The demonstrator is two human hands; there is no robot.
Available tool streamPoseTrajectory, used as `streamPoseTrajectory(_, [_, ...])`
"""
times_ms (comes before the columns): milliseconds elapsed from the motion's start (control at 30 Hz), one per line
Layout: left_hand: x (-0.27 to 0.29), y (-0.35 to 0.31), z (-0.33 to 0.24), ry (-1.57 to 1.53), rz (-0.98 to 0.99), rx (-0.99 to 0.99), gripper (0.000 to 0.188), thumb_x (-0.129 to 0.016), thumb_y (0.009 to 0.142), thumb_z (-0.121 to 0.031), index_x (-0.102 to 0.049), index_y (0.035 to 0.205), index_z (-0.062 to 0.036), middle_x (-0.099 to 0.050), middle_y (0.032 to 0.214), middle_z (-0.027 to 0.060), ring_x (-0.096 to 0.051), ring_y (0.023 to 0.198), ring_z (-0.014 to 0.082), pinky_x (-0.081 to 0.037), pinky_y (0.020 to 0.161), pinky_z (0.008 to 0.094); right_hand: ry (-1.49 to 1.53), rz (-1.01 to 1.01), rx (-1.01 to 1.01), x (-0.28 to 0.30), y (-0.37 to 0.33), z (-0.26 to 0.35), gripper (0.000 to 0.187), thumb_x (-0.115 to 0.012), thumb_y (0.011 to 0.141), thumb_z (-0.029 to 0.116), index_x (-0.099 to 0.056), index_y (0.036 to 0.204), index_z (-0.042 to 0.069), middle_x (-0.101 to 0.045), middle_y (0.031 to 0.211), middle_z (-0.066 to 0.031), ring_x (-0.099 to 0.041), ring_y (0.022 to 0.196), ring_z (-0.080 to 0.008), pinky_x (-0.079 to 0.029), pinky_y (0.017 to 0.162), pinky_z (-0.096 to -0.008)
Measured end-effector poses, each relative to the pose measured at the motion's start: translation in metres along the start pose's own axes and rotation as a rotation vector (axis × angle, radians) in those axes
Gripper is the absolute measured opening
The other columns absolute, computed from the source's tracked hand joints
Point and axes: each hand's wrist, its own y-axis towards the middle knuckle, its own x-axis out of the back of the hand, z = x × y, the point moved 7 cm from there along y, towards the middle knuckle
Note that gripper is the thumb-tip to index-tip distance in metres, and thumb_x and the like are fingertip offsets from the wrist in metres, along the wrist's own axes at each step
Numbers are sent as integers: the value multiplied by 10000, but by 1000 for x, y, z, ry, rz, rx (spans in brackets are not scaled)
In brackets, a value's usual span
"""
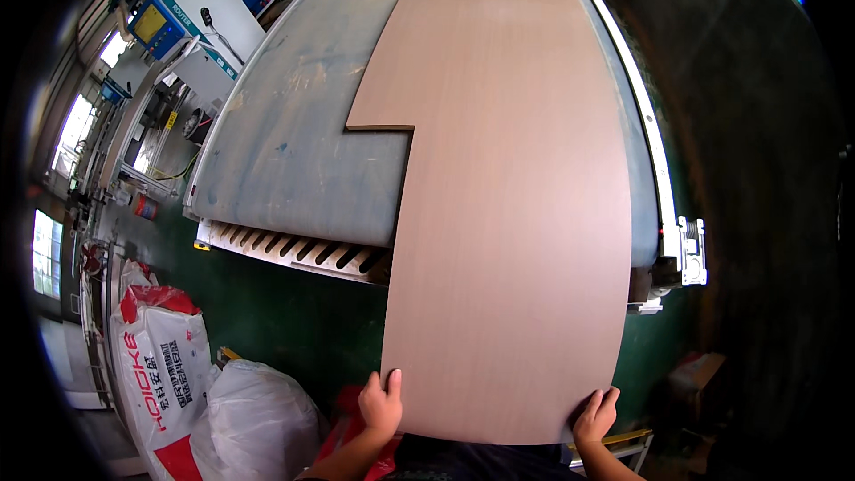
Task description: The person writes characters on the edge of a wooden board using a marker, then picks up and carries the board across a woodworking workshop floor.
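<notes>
Holding a long brown panel [512,258], centre frame, running off the grey belt [303,142]; my left grip [381,403] and right grip [595,416] clasp its edges near the bottom corners. Probably heavy, stiffish, slick: best held at both edges.

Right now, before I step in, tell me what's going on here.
A person's left hand and right hand hold a long brown board by its side edges, close to its near corners. Farther off, the board lies over a wide grey-blue belt, and its near end sticks out past the end of that belt. To the left are a red and white sack and a white plastic bag.
</notes>
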Motion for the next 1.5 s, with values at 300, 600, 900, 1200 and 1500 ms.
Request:
streamPoseTrajectory(300, [-14,7,2,-52,21,-30,357,-616,898,-321,-572,846,29,-622,759,263,-603,732,473,-468,631,496,-77,7,-1,-16,4,-5,362,-403,990,274,-457,1185,-26,-612,858,-287,-585,780,-491,-447,658,-502])
streamPoseTrajectory(600, [-38,1,29,-101,-6,6,347,-634,866,-311,-584,910,30,-626,787,274,-607,771,486,-470,655,516,13,49,38,-37,10,-26,426,-388,970,267,-412,1213,-81,-598,798,-269,-589,733,-464,-448,628,-464])
streamPoseTrajectory(900, [-55,-32,33,-114,-49,70,344,-640,856,-309,-573,891,26,-606,757,268,-592,751,495,-460,641,516,-9,282,-293,-33,25,-79,595,-500,927,431,-404,1360,34,-517,1200,-244,-490,1107,-394,-370,933,-429])
streamPoseTrajectory(1200, [-46,-97,4,-134,-131,192,404,-677,851,-357,-520,732,-4,-551,654,255,-554,665,491,-415,555,504,-90,144,195,17,59,-32,377,-411,976,242,-432,1210,-53,-614,872,-299,-595,787,-487,-461,650,-485])
streamPoseTrajectory(1500, [-17,-121,-38,29,-282,198,484,-699,836,-420,-521,646,-11,-554,614,250,-549,627,484,-414,558,518,-196,139,224,43,73,-22,232,-423,977,231,-449,1033,7,-595,803,-278,-564,744,-492,-416,625,-540])
